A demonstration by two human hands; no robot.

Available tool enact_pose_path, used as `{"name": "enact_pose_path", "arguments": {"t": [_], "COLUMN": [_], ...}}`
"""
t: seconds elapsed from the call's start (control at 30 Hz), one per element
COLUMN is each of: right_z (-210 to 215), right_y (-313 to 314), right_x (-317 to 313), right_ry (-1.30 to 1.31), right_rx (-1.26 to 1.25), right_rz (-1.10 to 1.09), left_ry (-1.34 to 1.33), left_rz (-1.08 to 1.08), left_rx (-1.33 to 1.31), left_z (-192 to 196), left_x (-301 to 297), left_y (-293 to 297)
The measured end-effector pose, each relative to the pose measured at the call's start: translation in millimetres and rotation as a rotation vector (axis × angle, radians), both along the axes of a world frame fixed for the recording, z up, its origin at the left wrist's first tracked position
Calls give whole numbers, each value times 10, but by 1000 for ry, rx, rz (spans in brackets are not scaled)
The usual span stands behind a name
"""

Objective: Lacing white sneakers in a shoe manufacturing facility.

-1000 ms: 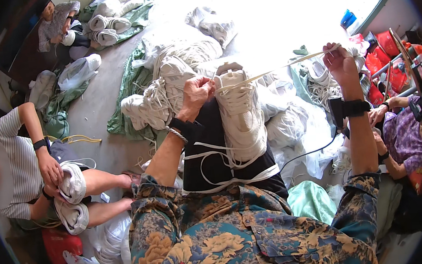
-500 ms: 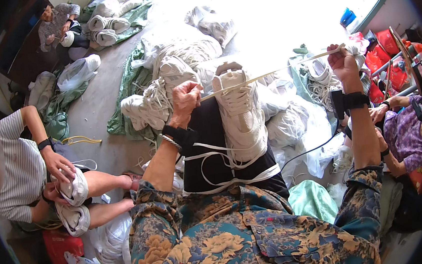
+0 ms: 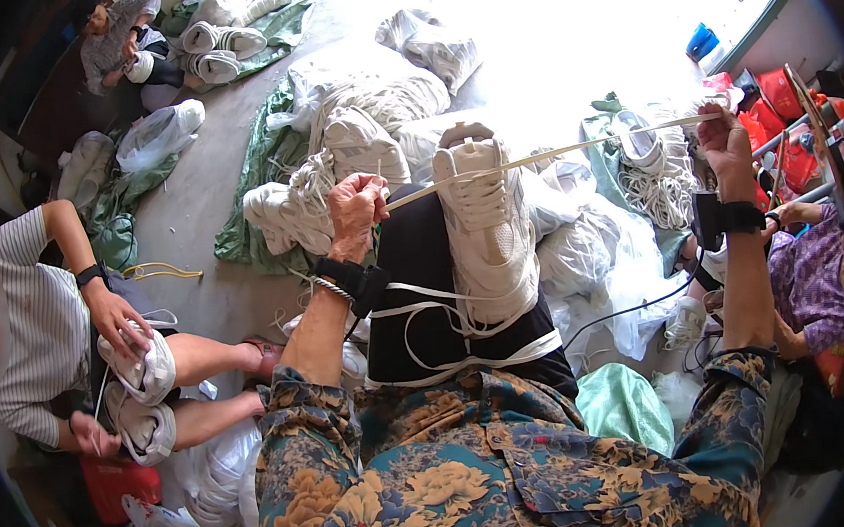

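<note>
A cream shoelace point(image 3: 592, 142) is stretched almost straight between my hands, passing over the upper part of a white sneaker point(image 3: 490, 242). My left hand point(image 3: 355, 212) is closed on one end of it, left of the shoe. Far to the right, my raised right hand point(image 3: 726, 145) pinches the other end. The sneaker rests on my dark-covered lap with its toe toward me and laces across its front. Whether the stretched lace runs through the eyelets cannot be made out. More loose white laces point(image 3: 451, 363) lie across my thighs.
White shoes and a heap of laces point(image 3: 368, 103) lie on green sheeting ahead. Plastic bags point(image 3: 597, 253) stand right of my lap. A person point(image 3: 34, 307) handles shoes at left, another point(image 3: 812, 269) sits at right, a third point(image 3: 122, 44) at far left. Red bags point(image 3: 777, 127) are piled at right.
My right hand has moved right and slightly down, and my left hand slightly left, with the lace lengthening between them. The person at left has drawn one hand away from the shoes.
</note>
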State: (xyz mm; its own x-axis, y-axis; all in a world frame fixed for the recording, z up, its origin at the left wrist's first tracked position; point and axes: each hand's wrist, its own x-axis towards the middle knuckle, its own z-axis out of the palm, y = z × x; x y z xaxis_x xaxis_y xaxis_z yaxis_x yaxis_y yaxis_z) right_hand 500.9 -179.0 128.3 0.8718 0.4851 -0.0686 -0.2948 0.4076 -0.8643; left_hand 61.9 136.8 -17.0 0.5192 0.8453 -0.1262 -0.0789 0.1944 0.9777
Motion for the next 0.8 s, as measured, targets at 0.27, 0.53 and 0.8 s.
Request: {"name": "enact_pose_path", "arguments": {"t": [0.27, 0.53, 0.8], "right_z": [-141, -658, -1135], "right_y": [-213, -809, -373], "right_x": [63, 39, -291], "right_ry": [70, 223, 94], "right_rx": [162, -24, -142], "right_rz": [87, -19, 77], "left_ry": [185, 104, 113], "left_rz": [-252, -433, -515], "left_rx": [418, 162, 101], "left_z": [166, 281, 275], "left_x": [332, 308, 326], "left_y": [-196, -258, -214]}}
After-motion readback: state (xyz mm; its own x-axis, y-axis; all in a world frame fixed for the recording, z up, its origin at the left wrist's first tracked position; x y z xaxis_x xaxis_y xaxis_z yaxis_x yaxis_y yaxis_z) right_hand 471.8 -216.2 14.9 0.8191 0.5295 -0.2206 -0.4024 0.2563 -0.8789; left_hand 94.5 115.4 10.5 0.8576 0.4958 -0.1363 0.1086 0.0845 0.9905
